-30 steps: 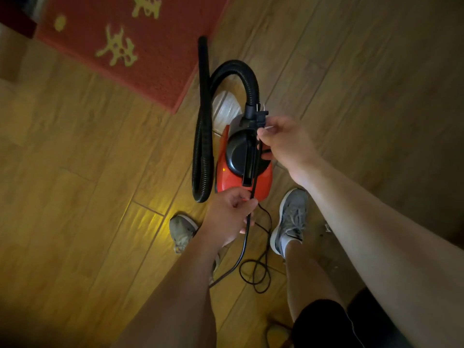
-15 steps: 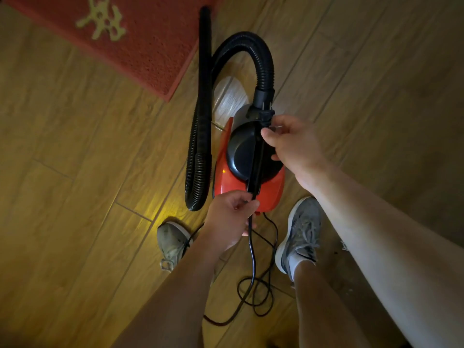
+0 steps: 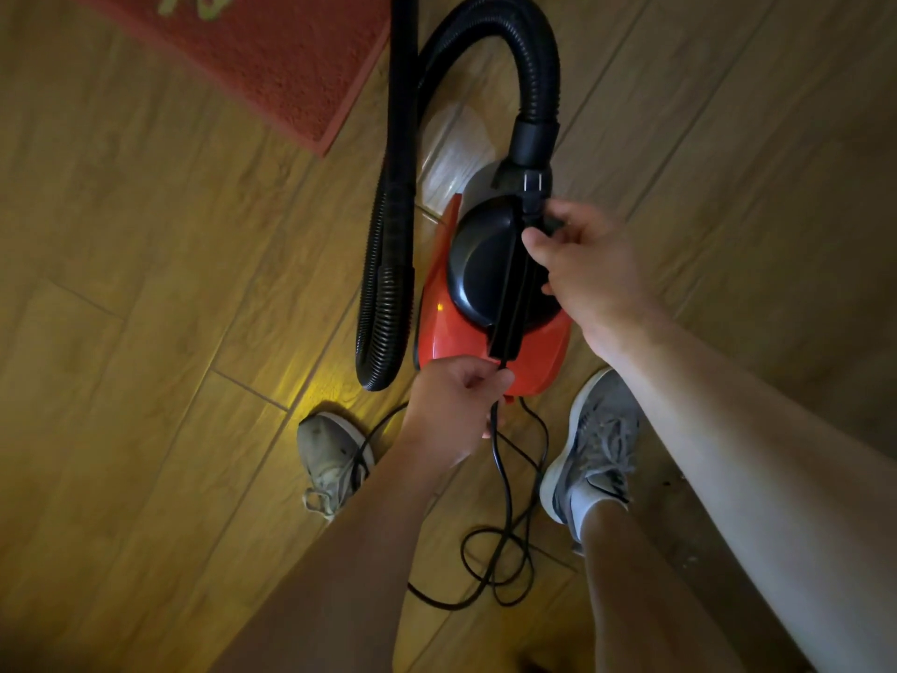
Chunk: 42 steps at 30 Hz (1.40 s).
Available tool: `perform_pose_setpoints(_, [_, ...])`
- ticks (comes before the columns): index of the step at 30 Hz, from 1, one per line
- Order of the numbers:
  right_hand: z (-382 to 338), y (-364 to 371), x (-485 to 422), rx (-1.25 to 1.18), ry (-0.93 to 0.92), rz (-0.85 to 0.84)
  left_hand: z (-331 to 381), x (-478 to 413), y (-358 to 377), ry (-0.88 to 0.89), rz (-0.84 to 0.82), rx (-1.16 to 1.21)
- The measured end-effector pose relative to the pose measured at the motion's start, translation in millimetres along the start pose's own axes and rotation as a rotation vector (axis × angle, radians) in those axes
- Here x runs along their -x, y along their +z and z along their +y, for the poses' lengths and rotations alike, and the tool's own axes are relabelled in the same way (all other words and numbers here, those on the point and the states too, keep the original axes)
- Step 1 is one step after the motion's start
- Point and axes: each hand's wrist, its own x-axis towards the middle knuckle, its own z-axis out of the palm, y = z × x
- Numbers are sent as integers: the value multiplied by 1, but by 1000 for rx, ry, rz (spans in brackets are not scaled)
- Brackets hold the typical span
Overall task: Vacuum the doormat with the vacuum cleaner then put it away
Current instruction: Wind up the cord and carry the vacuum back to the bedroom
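A small red and black vacuum cleaner (image 3: pixel 478 279) stands on the wooden floor between my feet and the mat. Its black ribbed hose (image 3: pixel 536 65) arches up from the front and runs back down the left side. My right hand (image 3: pixel 582 269) grips the front end of the black handle on top of the vacuum. My left hand (image 3: pixel 454 405) pinches the black power cord (image 3: pixel 505 488) just behind the vacuum's rear. The cord lies in loose loops on the floor below. The red doormat (image 3: pixel 272 55) with pale markings fills the upper left.
My two grey sneakers stand on the floor, the left one (image 3: pixel 332 459) with the cord lying over it, the right one (image 3: pixel 592 449) beside the vacuum. A shiny pale patch (image 3: pixel 456 143) shows on the floor under the hose. Wooden planks surround everything.
The view has dropped closer to the vacuum and the mat has slid up out of frame. Both hands keep their hold; more cord has gathered in loops by my feet.
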Motion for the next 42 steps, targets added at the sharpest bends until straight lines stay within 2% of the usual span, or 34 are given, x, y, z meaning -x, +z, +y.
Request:
perform_pose_setpoints(10, [11, 9, 0, -78, -57, 39, -5, -3, 3, 46, 3, -24])
perform_pose_setpoints(19, [19, 10, 7, -47, -63, 16, -7, -4, 5, 37, -8, 24])
perform_pose_setpoints(23, [24, 12, 10, 21, -19, 84, -6, -3, 4, 35, -17, 17])
perform_pose_setpoints(30, [27, 19, 17, 75, -20, 108, 4, -5, -15, 58, -26, -102])
perform_pose_setpoints(33, [27, 19, 19, 78, -10, 115, 22, -10, -36, 128, 30, -112])
perform_pose_setpoints(37, [28, 23, 22, 90, 2, 127, 48, -29, -61, 215, 216, -94])
perform_pose_setpoints(42, [30, 28, 22, 29, 31, 135, 67, -57, -78, 291, 424, -253])
